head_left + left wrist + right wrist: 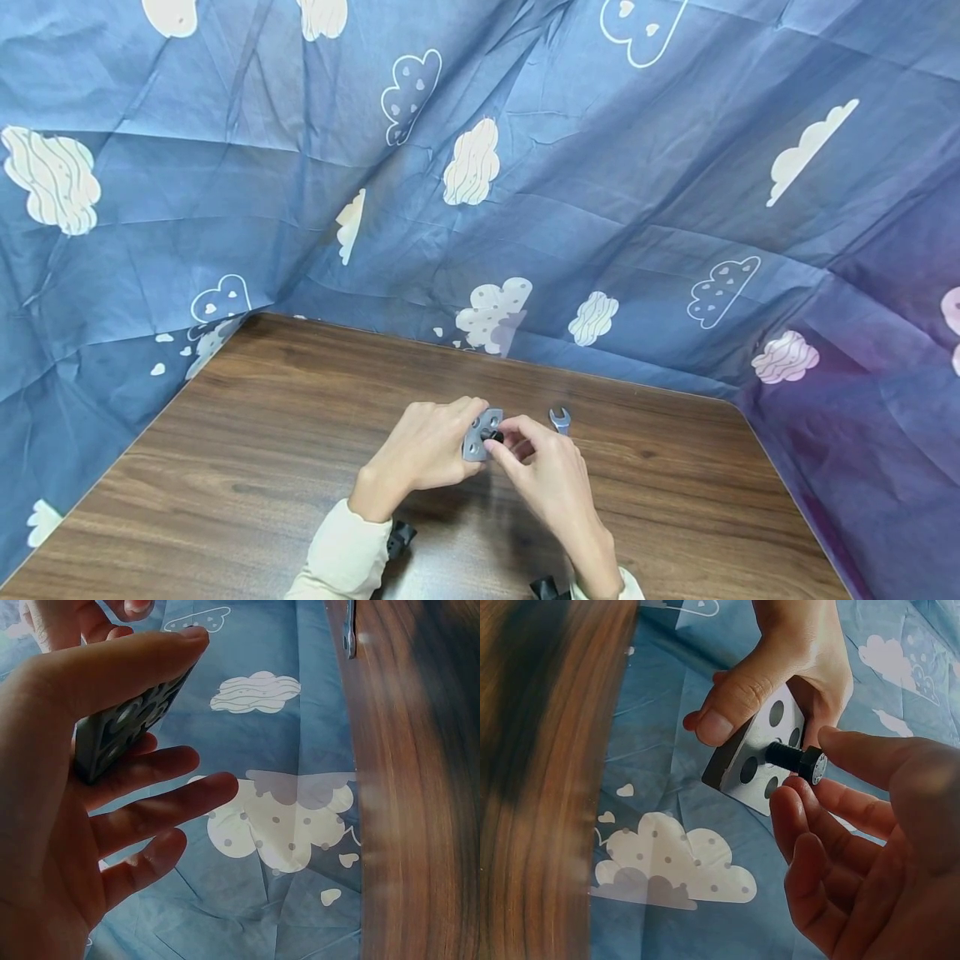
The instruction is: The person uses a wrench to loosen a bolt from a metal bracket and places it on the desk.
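Observation:
My left hand (427, 446) grips a grey metal plate (472, 452) by its edges, the thumb lying along one side. The plate is thick and has several round holes, as the right wrist view shows. A black hex-head bolt (786, 756) stands in its middle hole, with part of the threaded shank and the whole head outside. My right hand (551, 471) pinches the bolt head between thumb and fingertips, its other fingers curled below. Plate and hands are above the table. In the left wrist view the plate shows edge-on and the bolt is hidden.
An open-ended wrench (560, 420) lies on the brown wooden table (262, 433) just beyond the right hand, partly hidden by it. A blue cloth (570, 208) with white clouds hangs behind and beside the table. Black wrist-camera mounts sit below both wrists.

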`<state>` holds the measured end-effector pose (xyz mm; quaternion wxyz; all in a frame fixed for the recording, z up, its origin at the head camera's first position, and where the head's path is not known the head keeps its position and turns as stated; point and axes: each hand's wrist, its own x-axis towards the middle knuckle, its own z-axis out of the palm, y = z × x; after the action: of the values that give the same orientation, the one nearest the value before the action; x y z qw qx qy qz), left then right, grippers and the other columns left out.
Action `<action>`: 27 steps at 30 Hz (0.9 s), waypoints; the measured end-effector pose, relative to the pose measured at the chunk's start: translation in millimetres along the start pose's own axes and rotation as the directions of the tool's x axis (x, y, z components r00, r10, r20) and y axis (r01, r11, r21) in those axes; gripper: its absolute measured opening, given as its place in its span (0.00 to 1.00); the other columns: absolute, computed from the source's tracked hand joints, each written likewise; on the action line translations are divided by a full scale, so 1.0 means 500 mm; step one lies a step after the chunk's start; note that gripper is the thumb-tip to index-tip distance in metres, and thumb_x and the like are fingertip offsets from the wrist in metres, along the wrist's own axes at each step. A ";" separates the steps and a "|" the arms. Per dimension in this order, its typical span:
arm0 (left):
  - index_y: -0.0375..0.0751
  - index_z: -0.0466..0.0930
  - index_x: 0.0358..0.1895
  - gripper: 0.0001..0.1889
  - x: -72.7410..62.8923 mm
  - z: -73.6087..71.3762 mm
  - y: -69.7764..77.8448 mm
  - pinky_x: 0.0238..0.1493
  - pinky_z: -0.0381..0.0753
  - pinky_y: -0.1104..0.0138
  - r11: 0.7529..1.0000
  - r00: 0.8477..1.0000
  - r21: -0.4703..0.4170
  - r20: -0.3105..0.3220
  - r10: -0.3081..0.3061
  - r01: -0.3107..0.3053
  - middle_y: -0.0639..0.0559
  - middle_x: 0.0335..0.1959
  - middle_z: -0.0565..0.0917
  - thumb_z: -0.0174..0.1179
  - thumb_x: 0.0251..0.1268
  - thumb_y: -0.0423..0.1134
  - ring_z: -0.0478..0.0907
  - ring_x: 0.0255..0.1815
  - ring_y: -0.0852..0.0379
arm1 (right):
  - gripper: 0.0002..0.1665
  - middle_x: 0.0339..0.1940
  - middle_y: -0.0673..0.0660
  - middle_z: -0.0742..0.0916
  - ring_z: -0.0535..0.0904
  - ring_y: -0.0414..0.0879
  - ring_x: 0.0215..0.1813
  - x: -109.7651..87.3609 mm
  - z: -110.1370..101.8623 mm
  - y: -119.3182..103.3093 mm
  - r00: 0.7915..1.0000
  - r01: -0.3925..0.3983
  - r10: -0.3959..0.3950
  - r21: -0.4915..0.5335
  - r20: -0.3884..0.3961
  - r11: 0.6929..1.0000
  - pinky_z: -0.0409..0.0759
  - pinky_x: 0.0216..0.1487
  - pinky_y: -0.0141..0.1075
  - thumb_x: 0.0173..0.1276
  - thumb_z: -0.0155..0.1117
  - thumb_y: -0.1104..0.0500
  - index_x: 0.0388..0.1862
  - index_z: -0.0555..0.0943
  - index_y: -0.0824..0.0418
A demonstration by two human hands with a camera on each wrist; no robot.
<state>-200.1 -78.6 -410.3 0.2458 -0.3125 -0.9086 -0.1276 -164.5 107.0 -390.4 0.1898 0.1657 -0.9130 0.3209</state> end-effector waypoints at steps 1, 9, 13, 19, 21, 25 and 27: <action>0.53 0.74 0.45 0.28 0.000 0.000 0.000 0.18 0.69 0.67 1.000 1.000 -0.001 0.001 0.000 0.000 0.64 0.31 0.79 0.74 0.39 0.56 0.69 0.18 0.63 | 0.09 0.25 0.38 0.83 0.80 0.29 0.28 0.000 0.000 0.000 1.000 -0.001 0.001 0.000 0.001 1.000 0.77 0.31 0.30 0.58 0.75 0.50 0.37 0.85 0.46; 0.53 0.74 0.44 0.27 0.001 -0.001 0.001 0.17 0.68 0.68 1.000 1.000 -0.015 0.016 -0.009 0.010 0.64 0.30 0.78 0.74 0.39 0.56 0.66 0.17 0.64 | 0.11 0.27 0.40 0.84 0.80 0.30 0.27 0.000 0.003 0.001 0.999 0.036 -0.036 0.000 -0.016 0.999 0.79 0.30 0.29 0.57 0.76 0.54 0.38 0.86 0.50; 0.53 0.74 0.44 0.28 0.001 -0.002 0.001 0.17 0.67 0.68 1.000 1.000 -0.014 0.024 -0.013 0.013 0.64 0.30 0.78 0.75 0.39 0.56 0.66 0.17 0.64 | 0.11 0.27 0.40 0.84 0.80 0.31 0.27 0.000 0.003 0.001 0.998 0.048 -0.048 -0.011 -0.027 0.999 0.76 0.29 0.28 0.56 0.77 0.56 0.38 0.86 0.50; 0.53 0.74 0.44 0.28 0.002 -0.002 0.001 0.18 0.68 0.68 1.000 1.000 -0.013 0.027 -0.015 0.015 0.64 0.30 0.79 0.75 0.39 0.56 0.68 0.17 0.63 | 0.12 0.32 0.41 0.86 0.82 0.32 0.29 -0.002 0.003 0.000 0.998 0.060 -0.060 -0.002 -0.025 0.998 0.80 0.30 0.31 0.56 0.77 0.59 0.39 0.87 0.50; 0.53 0.74 0.45 0.28 0.002 -0.002 0.001 0.18 0.69 0.68 1.000 1.000 -0.015 0.027 -0.016 0.016 0.64 0.30 0.79 0.75 0.39 0.56 0.68 0.17 0.63 | 0.13 0.34 0.41 0.86 0.82 0.31 0.29 -0.003 0.003 0.000 0.997 0.067 -0.067 0.002 -0.024 0.998 0.81 0.31 0.32 0.55 0.77 0.60 0.40 0.87 0.51; 0.53 0.74 0.45 0.29 0.001 -0.002 0.001 0.18 0.69 0.67 1.000 1.000 -0.010 0.025 -0.015 0.015 0.63 0.31 0.80 0.75 0.39 0.57 0.69 0.18 0.62 | 0.14 0.35 0.42 0.86 0.82 0.30 0.30 -0.003 0.003 0.000 0.996 0.082 -0.082 0.003 -0.022 0.997 0.81 0.31 0.30 0.54 0.77 0.62 0.40 0.87 0.51; 0.53 0.74 0.45 0.29 0.001 -0.002 0.001 0.18 0.70 0.67 1.000 1.000 -0.005 0.025 -0.014 0.014 0.63 0.32 0.80 0.75 0.39 0.57 0.70 0.18 0.62 | 0.14 0.36 0.43 0.86 0.82 0.30 0.30 -0.003 0.003 0.000 0.996 0.090 -0.090 0.002 -0.020 0.996 0.80 0.32 0.28 0.54 0.77 0.63 0.40 0.87 0.51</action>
<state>-199.6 -78.2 -409.3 0.2330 -0.3083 -0.9134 -0.1278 -163.5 106.2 -391.9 0.2131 0.2038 -0.9022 0.3149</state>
